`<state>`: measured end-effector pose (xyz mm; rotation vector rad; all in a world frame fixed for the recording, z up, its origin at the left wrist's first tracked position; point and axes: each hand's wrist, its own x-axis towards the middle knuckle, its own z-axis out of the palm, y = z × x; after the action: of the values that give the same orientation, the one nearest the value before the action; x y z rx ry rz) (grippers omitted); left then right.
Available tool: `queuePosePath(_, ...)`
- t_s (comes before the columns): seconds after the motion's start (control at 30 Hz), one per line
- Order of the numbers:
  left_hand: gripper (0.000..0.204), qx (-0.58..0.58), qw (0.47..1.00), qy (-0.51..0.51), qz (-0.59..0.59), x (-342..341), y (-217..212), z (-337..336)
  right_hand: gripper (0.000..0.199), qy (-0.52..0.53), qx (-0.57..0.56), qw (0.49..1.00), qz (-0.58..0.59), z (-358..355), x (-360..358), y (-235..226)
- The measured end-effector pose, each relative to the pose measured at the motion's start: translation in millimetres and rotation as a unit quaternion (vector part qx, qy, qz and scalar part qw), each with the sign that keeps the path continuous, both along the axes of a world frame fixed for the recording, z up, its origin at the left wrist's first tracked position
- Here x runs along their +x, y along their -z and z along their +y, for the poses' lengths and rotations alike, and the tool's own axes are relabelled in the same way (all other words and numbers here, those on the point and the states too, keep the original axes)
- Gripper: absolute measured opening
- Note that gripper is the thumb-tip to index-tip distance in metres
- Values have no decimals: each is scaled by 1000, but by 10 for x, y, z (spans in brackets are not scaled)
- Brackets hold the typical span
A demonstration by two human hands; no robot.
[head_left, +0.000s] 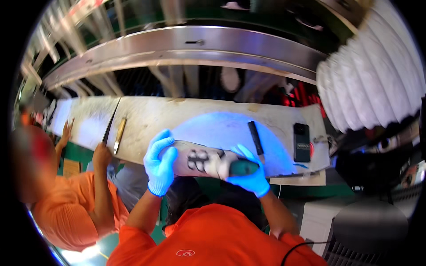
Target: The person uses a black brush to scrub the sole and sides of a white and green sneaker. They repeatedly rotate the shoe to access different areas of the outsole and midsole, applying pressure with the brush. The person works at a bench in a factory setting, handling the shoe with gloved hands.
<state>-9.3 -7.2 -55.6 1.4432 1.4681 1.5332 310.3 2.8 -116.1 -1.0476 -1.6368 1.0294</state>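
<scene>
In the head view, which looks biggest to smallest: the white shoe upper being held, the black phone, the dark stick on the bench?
1. White shoe upper with black markings, clearly largest.
2. Black phone lying flat on the bench.
3. Dark narrow stick: as long as the phone but much thinner, so it looks smallest.

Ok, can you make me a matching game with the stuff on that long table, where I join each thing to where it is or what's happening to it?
Things:
1. Shoe
2. Black phone
3. Black stick-shaped tool
4. Yellow-handled tool

Places or states:
A. Lying flat near the right end of the workbench
B. Lying off to the left, outside the blue glow
C. Held in both blue-gloved hands, left hand and right hand
D. Lying at an angle inside the blue-lit patch, just above the right hand

Pairs: 1-C, 2-A, 3-D, 4-B
</scene>
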Motion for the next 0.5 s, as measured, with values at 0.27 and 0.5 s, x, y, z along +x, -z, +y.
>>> queuePosePath(0.27,39,-65,990,70,103,-465,342,535,86,299,233,907,-183,677,-159,-12)
queuePosePath(0.5,97,-82,880,103,457,217,-474,582,77,306,24,883,-356,607,92,135)
